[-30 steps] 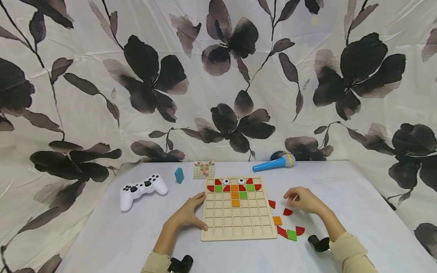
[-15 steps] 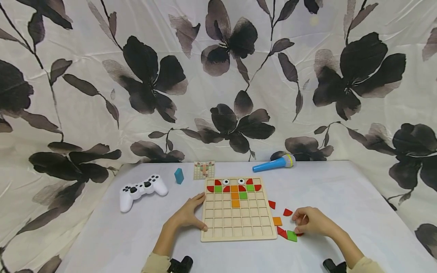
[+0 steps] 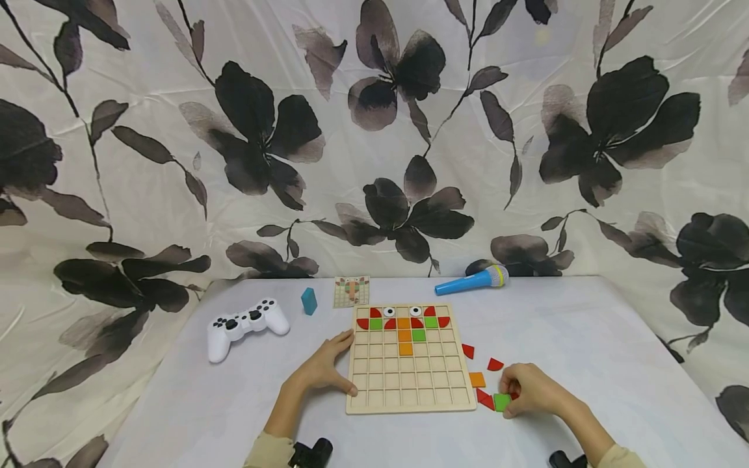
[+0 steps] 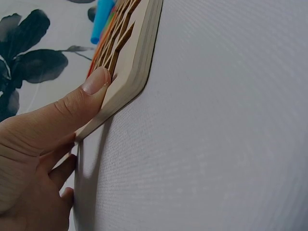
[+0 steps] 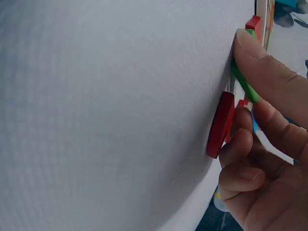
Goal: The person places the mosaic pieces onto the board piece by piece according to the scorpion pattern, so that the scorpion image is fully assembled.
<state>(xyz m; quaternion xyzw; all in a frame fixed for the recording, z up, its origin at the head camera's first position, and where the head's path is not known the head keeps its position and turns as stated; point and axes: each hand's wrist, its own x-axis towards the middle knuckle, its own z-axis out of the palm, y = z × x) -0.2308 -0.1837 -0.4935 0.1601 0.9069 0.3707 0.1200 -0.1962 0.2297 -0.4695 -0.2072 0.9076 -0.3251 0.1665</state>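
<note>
Diffuse light, dimmer wrist views, soft shadows

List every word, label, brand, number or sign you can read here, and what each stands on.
None can be read in any view.
Game controller: any button markings are too small to read.
Picture card: shows a small printed pattern; any lettering is too small to read.
Wooden board, green square and blue microphone: no lettering shows.

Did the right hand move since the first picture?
Yes, the right hand moved down the picture, away from the blue microphone, to the green square.
</note>
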